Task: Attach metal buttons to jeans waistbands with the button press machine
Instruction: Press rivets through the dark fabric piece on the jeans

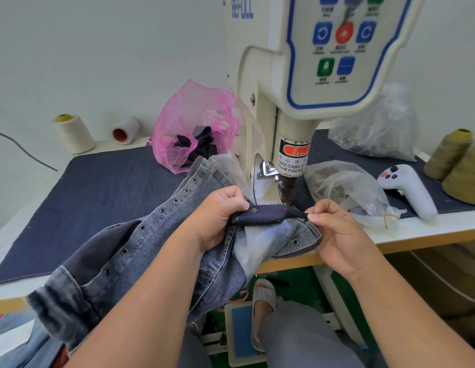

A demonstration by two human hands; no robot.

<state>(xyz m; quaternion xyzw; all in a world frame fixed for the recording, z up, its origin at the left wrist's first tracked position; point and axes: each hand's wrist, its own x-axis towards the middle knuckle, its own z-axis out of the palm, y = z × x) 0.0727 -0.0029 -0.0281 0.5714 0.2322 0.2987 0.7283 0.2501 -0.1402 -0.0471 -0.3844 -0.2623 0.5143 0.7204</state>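
Head view, nearest: a foot in a grey slipper (pixel 262 309) rests on a blue-topped pedal (pixel 240 332) under the table.
Left hand: the left hand (pixel 217 221) has its fingers curled around the left end of a dark strip of waistband (pixel 268 215), thumb on top.
Right hand: the right hand (pixel 337 235) pinches the right end of the same strip between thumb and forefinger.
Waistband: stretched flat between the two hands, just in front of the machine's lower post, at the table's front edge.
Button: a small metal ring (pixel 254 209) sits on the strip just beside the left thumb tip; a red light dot (pixel 284 209) shows on the strip, nearer the right hand.
Jeans: grey washed denim (pixel 130 251) hangs from the left hand across the table edge, with a row of metal eyelets along it.
Table: covered by a dark blue cloth (pixel 98 197).
Machine: a cream button press (pixel 268 107) stands behind the hands; its side reads "BEFULL", and the orange-and-white label (pixel 292 160) on the head reads "TAKE CARE OF YOUR FINGER", partly cut off.
Right side: clear plastic bags (pixel 342 187), a white game-style controller (pixel 408 189), olive thread cones (pixel 451 152).
Far left: a pink bag (pixel 193 128) holding dark pieces, a cream thread cone (pixel 73 134).
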